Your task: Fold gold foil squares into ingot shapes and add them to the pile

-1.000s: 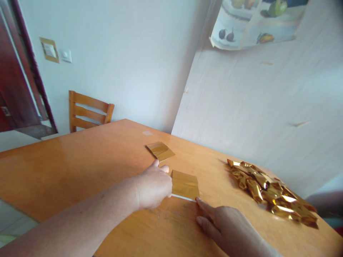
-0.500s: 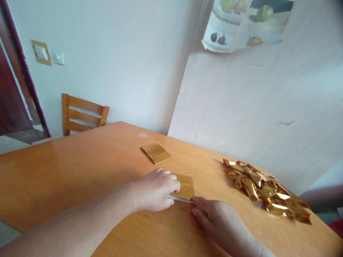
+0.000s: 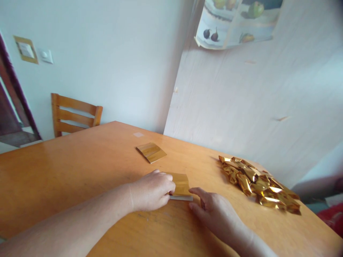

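Observation:
A small gold foil sheet (image 3: 181, 185) lies on the wooden table (image 3: 80, 167), with a white edge along its near side. My left hand (image 3: 152, 191) is closed over the sheet's left side, fingers curled and pinching it. My right hand (image 3: 214, 210) rests flat by the sheet's near right corner, fingers stretched out and touching the white edge. A second stack of flat gold sheets (image 3: 151, 152) lies further back. A heap of folded gold foil pieces (image 3: 258, 184) sits to the right.
A wooden chair (image 3: 73, 117) stands behind the table's far left edge. The table meets two walls at the back corner. A fruit poster (image 3: 235, 21) hangs on the right wall. Wall switches (image 3: 45, 56) are at the upper left.
My left hand has slid right over the sheet and closed on it, and the visible part of the sheet has grown narrower. The right hand moved slightly toward the sheet. The camera panned right.

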A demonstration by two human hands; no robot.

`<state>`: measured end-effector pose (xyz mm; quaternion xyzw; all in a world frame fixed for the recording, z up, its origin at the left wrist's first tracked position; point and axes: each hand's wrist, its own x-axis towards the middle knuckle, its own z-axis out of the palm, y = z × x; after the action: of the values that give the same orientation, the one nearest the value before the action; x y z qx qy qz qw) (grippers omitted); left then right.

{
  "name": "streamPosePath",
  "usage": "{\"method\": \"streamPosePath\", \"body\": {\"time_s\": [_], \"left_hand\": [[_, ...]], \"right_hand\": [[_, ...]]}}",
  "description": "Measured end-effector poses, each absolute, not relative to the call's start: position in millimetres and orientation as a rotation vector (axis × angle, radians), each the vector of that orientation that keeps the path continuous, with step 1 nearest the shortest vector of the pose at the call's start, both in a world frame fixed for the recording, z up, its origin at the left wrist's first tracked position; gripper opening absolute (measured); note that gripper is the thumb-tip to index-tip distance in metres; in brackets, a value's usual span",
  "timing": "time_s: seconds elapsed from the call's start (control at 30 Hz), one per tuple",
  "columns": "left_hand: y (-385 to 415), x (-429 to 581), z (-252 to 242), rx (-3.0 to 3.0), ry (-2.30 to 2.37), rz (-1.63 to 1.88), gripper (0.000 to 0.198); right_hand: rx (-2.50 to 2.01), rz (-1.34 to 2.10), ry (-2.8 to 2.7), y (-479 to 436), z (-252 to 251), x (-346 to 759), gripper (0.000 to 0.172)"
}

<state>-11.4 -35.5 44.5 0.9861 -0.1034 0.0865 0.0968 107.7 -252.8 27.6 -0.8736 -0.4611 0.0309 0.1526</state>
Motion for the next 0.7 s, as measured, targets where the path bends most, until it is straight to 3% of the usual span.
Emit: {"method": "streamPosePath", "body": {"time_s": [0.17,0.5,0.7], "left_hand": [[-34.4,-9.8,41.4,2.926,-0.288,0.309,0.017],[-39.8,-8.9,41.6,2.912,-0.264,0.331,0.008],[-44.6,-8.0,41.8,2.934,-0.244,0.349,0.02]], "right_hand": [[-2.482,0.069,-1.365,-251.0,26.5,109.4,0.024],[-2.475,0.018,-1.386,-249.3,25.7,112.2,0.028],[-2.436,-0.03,-1.332,-248.9,24.9,112.2,0.03]]}}
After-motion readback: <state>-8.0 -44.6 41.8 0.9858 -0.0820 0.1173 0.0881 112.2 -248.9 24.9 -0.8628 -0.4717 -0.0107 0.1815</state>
